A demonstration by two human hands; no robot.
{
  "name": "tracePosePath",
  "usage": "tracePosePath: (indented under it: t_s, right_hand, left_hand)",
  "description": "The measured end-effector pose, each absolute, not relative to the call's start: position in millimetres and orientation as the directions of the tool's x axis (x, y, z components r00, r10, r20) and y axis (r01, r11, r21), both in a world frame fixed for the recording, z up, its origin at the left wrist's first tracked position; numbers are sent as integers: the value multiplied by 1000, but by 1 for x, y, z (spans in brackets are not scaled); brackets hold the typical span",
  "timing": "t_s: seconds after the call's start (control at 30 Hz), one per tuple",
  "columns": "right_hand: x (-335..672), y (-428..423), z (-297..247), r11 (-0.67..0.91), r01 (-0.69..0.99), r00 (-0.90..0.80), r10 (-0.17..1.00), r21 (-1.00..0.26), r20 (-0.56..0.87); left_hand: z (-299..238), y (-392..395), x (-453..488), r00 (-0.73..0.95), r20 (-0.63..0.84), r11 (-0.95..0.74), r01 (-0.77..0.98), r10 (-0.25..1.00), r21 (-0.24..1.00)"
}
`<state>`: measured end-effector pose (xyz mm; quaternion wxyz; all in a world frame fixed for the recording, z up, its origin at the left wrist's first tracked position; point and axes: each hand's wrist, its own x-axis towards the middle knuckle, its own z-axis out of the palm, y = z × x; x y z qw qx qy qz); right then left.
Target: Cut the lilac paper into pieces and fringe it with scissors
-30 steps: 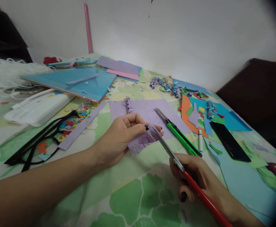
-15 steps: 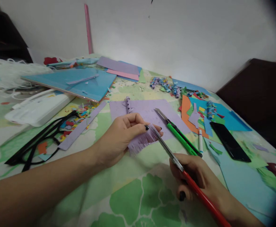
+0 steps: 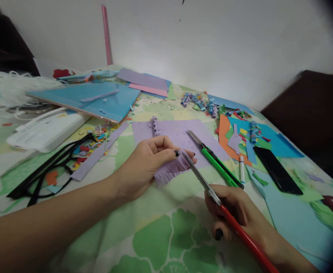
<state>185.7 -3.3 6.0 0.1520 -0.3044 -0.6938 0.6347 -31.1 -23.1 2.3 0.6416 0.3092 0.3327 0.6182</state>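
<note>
My left hand (image 3: 146, 165) pinches a purple paper strip (image 3: 170, 170) between thumb and fingers. Its lower edge is cut into a fine fringe. My right hand (image 3: 237, 212) is closed around red-handled scissors (image 3: 203, 180), seen nearly edge-on. Their silver blade tips lie at the strip's right end, close to my left fingertips. Behind the hands a purple sheet (image 3: 180, 129) lies flat, with a dotted purple paper roll (image 3: 154, 126) on it. A green utility knife (image 3: 217, 161) with its blade out rests across the sheet's right part.
Black eyeglasses (image 3: 49, 167) and paper scraps (image 3: 83, 151) lie left, near a white case (image 3: 49, 131) and a blue pad (image 3: 92, 100). To the right are a white marker (image 3: 242, 168), a black phone (image 3: 277, 170) and light blue paper (image 3: 294, 212). Small tied paper rolls (image 3: 197, 100) sit behind.
The scissors' tips have shifted very slightly at the strip's edge. Both hands stay almost in the same place.
</note>
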Motion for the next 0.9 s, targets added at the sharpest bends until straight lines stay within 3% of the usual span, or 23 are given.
tracePosePath:
  t_s: [0.53,0.7,0.9]
  right_hand:
    - [183,-2,9,72,270,-758,631,-960,-166]
    - [186,-5,13,21,361,-710,654,-932,-261]
    - [188,-6,13,-11,330,-709,657,-944,-255]
  left_hand:
    - [1,-23,-32,21,-20,28,-570,1000,821]
    - [3,-23,-31,17,-61,59,-593,998,803]
    - [6,-23,-31,24,-96,91,-606,995,790]
